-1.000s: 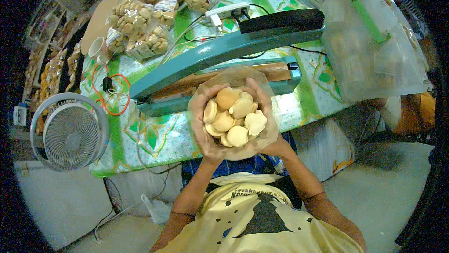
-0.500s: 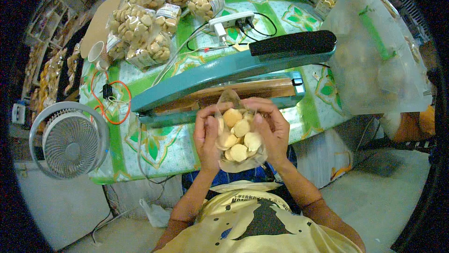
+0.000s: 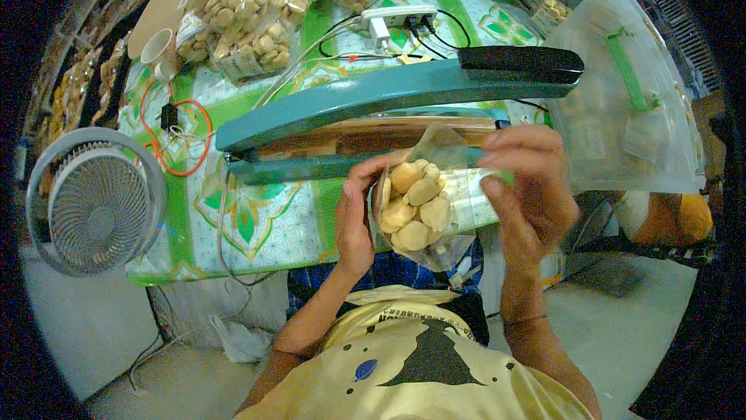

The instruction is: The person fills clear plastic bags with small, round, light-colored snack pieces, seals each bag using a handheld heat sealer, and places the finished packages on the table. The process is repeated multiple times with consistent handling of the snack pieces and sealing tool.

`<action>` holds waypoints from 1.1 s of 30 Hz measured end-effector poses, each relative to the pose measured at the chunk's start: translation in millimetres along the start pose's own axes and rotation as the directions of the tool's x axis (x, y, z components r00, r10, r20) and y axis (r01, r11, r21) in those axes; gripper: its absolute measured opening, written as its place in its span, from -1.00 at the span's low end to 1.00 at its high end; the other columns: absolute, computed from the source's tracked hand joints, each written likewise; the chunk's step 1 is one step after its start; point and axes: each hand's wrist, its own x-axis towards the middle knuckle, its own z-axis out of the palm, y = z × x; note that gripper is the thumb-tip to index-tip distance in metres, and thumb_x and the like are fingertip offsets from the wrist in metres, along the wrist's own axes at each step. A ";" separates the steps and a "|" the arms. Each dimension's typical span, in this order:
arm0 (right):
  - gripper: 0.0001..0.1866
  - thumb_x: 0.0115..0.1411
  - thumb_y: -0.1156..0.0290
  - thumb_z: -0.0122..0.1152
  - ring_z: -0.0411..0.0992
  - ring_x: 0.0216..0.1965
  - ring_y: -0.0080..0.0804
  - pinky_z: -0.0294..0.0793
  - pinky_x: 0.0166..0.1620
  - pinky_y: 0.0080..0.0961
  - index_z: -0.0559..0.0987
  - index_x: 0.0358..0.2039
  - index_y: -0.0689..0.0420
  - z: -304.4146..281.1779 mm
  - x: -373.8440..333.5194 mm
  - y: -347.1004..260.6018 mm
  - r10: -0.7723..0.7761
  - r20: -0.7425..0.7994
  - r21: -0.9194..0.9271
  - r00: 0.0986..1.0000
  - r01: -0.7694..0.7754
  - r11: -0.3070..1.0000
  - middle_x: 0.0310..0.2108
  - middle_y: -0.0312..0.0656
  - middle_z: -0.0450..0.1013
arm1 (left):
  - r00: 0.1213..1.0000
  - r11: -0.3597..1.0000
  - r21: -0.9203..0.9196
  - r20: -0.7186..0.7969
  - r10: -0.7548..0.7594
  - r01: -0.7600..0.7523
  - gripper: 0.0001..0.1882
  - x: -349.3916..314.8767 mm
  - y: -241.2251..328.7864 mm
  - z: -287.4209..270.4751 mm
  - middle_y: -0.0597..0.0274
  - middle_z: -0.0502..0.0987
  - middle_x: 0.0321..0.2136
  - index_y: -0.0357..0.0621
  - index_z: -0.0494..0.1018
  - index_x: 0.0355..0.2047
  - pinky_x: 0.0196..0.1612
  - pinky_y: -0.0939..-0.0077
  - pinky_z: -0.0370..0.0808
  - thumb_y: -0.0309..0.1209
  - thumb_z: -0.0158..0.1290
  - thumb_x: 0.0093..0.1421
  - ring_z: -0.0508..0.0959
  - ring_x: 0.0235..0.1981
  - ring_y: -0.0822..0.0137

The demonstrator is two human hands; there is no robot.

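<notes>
My left hand [image 3: 360, 214] is closed on the left side of a clear plastic bag of round, pale biscuits [image 3: 418, 210], held upright in front of my body. The bag's pointed upper end is unsealed-looking, though its edge is hard to make out. Off to the bag's right, my right hand [image 3: 536, 191] is raised and empty, thumb apart from the slightly blurred fingers. Just beyond both hands lies a teal bag sealer [image 3: 342, 109] with a black handle [image 3: 521, 70], its arm lifted above the base.
Filled biscuit bags [image 3: 241, 20] are heaped at the back left beside paper cups [image 3: 159, 51]. A power strip [image 3: 396, 16] with cables sits behind the sealer. A round fan [image 3: 97, 202] stands at left; a big translucent bag [image 3: 622, 125] is at right. A patterned tablecloth [image 3: 249, 226] covers the table.
My right hand has let go of the biscuit bag and moved right and up. The left hand keeps the bag, which has shifted slightly right in view.
</notes>
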 end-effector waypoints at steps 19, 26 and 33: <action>-0.81 0.01 0.42 0.16 0.56 -0.44 -0.02 0.52 -0.45 -0.14 0.58 -0.31 0.10 14.7 47.7 -24.7 0.075 0.900 -0.230 0.430 0.322 0.918 -0.49 -0.03 0.55 | 0.997 0.995 0.074 0.002 0.074 -0.074 -0.46 2.4 -4.1 2.6 0.10 0.42 0.04 -0.26 0.37 0.06 0.25 0.40 0.17 -0.06 -0.36 0.44 0.37 0.11 0.28; -0.82 0.00 0.42 0.17 0.56 -0.42 -0.02 0.52 -0.43 -0.15 0.56 -0.33 0.10 19.4 40.0 -20.5 0.025 0.878 -0.175 0.479 0.273 0.946 -0.43 -0.02 0.55 | 0.993 0.993 0.033 0.022 0.117 -0.118 -0.52 6.0 -6.7 3.1 0.12 0.44 0.00 -0.25 0.39 0.05 0.23 0.41 0.21 -0.12 -0.30 0.44 0.38 0.09 0.30; -0.78 0.07 0.45 0.24 0.51 -0.37 -0.33 0.45 -0.30 -0.37 0.60 -0.23 0.19 -25.6 39.6 -20.3 0.164 0.438 -0.090 0.884 -0.138 0.986 -0.36 -0.14 0.57 | 0.993 0.992 0.086 -0.057 0.102 -0.097 -0.61 5.9 -7.3 0.5 0.15 0.47 -0.03 -0.24 0.40 0.02 0.18 0.45 0.26 -0.20 -0.20 0.42 0.42 0.03 0.33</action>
